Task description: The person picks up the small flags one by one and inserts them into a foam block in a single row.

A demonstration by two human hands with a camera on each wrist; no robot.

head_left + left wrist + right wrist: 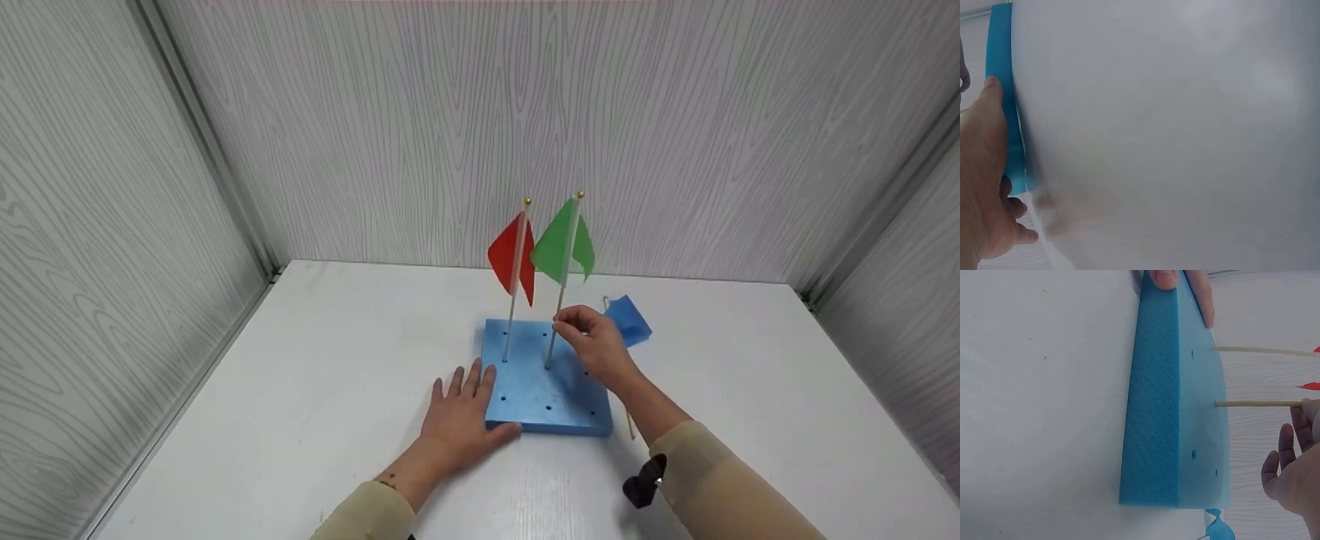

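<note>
Fingers [574, 321] of the right hand [596, 349] pinch the thin stick of the green flag [562, 244] partway up, thumb and forefinger closed round it while the other fingers curl loosely beside — a light grip that keeps the stick upright in its hole. The stick's foot sits in the blue foam block [540, 394], in a hole near the block's middle, and the flag cloth hangs above the hand, clear of it.

Just to the left a red flag [514, 259] stands in its own hole with nothing touching it; the foam alone holds it straight. The two sticks are near each other but apart.

The left hand [461, 420] lies flat on the white tabletop [300, 390], fingers straight and slightly spread, its thumb pressed against the block's near left edge. It holds nothing; it seems to brace the light foam so that it does not slide or tip while the stick is handled. The left wrist view shows that thumb [994, 93] against the blue edge, and the right wrist view shows its tip [1165, 278] at the block's corner.

Behind the right hand a blue flag [628, 319] lies on the tabletop just beside the block — its stick runs toward the person, mostly hidden by the forearm.
</note>
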